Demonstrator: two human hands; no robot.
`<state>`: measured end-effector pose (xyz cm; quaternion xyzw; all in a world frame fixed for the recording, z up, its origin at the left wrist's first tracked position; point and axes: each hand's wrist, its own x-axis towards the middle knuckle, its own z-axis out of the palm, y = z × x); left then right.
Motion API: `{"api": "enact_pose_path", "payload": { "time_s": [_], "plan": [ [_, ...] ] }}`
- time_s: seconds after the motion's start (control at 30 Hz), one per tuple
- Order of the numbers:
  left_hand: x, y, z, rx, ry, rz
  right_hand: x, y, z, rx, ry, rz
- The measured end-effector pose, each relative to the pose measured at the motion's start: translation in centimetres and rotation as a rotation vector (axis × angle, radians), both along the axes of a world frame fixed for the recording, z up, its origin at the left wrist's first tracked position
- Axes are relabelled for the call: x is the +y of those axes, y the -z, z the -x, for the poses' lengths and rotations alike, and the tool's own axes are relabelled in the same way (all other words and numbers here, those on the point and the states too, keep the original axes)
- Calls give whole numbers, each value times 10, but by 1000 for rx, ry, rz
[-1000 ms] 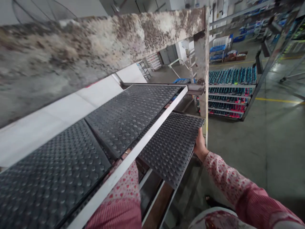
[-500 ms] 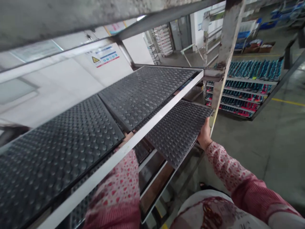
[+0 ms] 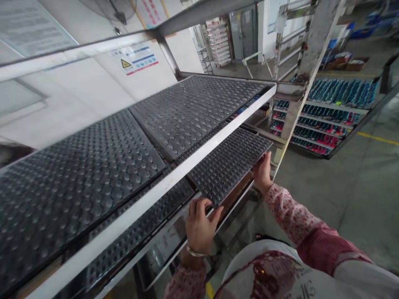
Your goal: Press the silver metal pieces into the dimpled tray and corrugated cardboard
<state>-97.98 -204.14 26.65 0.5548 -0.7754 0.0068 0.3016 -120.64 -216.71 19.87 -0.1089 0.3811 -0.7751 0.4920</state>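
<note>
A dark tray (image 3: 232,160) with rows of raised bumps sticks partly out of the rack's second level, below the upper shelf. My right hand (image 3: 263,172) holds its right front edge, fingers partly hidden by the tray. At the near left corner is my left hand (image 3: 202,224), a bangle on its wrist, with thumb and curled fingers against the tray's edge. To the left on the same level lies another bumpy tray (image 3: 156,205). Two larger-looking trays of the same kind, a left one (image 3: 93,170) and a right one (image 3: 199,112), fill the upper shelf.
The white shelf rail (image 3: 199,155) runs diagonally above the held tray. A rack post (image 3: 311,62) stands at the right. Beyond it is a low rack (image 3: 339,93) of teal and pink items. A wall sign (image 3: 139,60) hangs behind.
My left hand has come out from under the upper shelf rail to the tray's near corner. The tray has moved further into the rack, with my right hand still on its edge.
</note>
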Motion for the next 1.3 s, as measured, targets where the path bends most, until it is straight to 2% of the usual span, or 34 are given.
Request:
{"api": "enact_pose_path", "payload": {
  "time_s": [0.07, 0.2, 0.4, 0.57, 0.73, 0.9, 1.17, 1.23, 1.3],
  "plan": [
    [-3, 6, -2, -28, -20, 33, 12, 0, 12, -8, 70, -5],
    [-5, 9, -5, -40, 4, 50, 23, 2, 31, 117, 42, -14],
    [-6, 17, -10, -64, 37, 114, 9, -5, 35, 183, 23, -16],
    [-29, 15, -18, -63, -18, 151, -6, -18, 29, 189, -111, -37],
    [-61, 5, -27, -75, -89, 100, -27, -36, 23, 185, -278, -11],
    [-84, 2, -34, -140, -143, 40, -46, -50, 17, 171, -388, -46],
    [-98, -2, -29, -197, -117, -148, -47, -58, 17, 178, -470, -10],
    [-99, -3, -28, -236, -113, -182, -46, -56, 20, 256, -489, -9],
    [-99, -4, -26, -273, -114, -208, -48, -53, 24, 424, -511, 5]
  ]
}}
